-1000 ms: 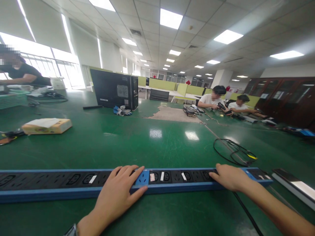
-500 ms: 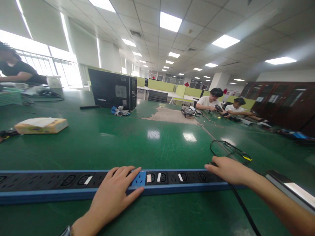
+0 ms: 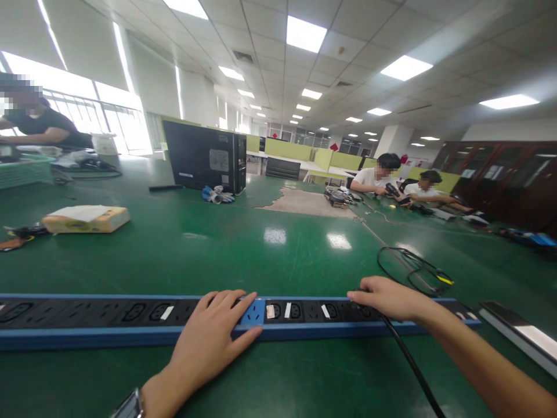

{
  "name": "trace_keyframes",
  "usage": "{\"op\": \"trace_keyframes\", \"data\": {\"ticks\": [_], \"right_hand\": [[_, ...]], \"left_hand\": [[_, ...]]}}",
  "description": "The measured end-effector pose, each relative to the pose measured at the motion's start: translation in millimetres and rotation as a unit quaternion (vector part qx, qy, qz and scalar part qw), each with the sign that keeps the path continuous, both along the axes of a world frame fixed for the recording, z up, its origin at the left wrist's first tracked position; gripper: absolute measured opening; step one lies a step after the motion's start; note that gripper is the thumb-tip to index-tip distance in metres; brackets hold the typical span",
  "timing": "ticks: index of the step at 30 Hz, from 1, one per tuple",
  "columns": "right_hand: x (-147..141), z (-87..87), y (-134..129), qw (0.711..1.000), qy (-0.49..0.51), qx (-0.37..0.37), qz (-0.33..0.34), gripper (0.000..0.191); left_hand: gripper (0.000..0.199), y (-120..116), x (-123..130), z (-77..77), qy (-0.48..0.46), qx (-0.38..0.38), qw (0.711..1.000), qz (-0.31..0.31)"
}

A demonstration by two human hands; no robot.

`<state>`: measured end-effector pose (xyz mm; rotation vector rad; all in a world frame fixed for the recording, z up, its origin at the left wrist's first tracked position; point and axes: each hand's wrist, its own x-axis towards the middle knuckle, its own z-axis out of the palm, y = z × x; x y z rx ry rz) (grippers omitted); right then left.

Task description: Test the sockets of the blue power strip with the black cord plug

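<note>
A long blue-edged power strip (image 3: 300,332) with black sockets and one blue socket lies across the green table. My left hand (image 3: 213,328) rests over its middle, just left of the blue socket, fingers spread and thumb along the front edge. Above the strip's right part, my right hand (image 3: 387,297) is closed on the dark plug end of a black cable (image 3: 411,360). The cable runs from under that hand down toward the front edge of the view. My fingers hide most of the plug, and whether it touches a socket cannot be told.
A black computer case (image 3: 209,157) stands at the back left, with gloves (image 3: 217,195) beside it. A tissue pack (image 3: 87,219) lies left. A coiled cable (image 3: 413,270) and a grey-white bar (image 3: 522,337) are at right. People sit at the far right and far left.
My right hand has moved left along the strip with the plug, uncovering the strip's right end. My left hand stays on the strip. The view has shifted slightly.
</note>
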<state>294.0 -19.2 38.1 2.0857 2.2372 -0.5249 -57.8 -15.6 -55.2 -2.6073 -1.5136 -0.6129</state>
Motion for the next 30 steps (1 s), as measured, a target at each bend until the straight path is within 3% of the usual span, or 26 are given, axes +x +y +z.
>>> {"op": "trace_keyframes", "data": {"ticks": [8, 12, 16, 21, 24, 30], "right_hand": [[-6.9, -15.1, 9.3, 0.998, -0.053, -0.006, -0.02, 0.052], [-7.1, -21.8, 12.7, 1.0, 0.005, -0.014, -0.005, 0.053], [-34.3, -22.9, 11.0, 0.999, 0.035, -0.006, 0.024, 0.055], [-72.0, -25.4, 14.8, 0.999, -0.021, 0.01, 0.023, 0.054], [-76.5, -25.6, 17.1, 0.998, -0.05, 0.023, 0.011, 0.053], [-75.3, -18.6, 19.7, 0.998, -0.045, -0.025, 0.047, 0.055]], "left_hand": [[0.054, -0.5, 0.3, 1.7, -0.007, 0.003, 1.0, -0.003], [0.055, -0.6, 0.0, 1.7, -0.006, -0.004, 1.0, -0.002], [0.055, -0.7, -0.3, 1.2, -0.002, 0.0, 1.0, -0.003], [0.054, -0.5, -1.1, -0.5, -0.005, 0.011, 1.0, -0.006], [0.054, -0.1, -1.0, -1.0, -0.009, 0.014, 1.0, -0.009], [0.055, -0.5, -0.7, -0.3, -0.008, -0.006, 1.0, -0.001]]}}
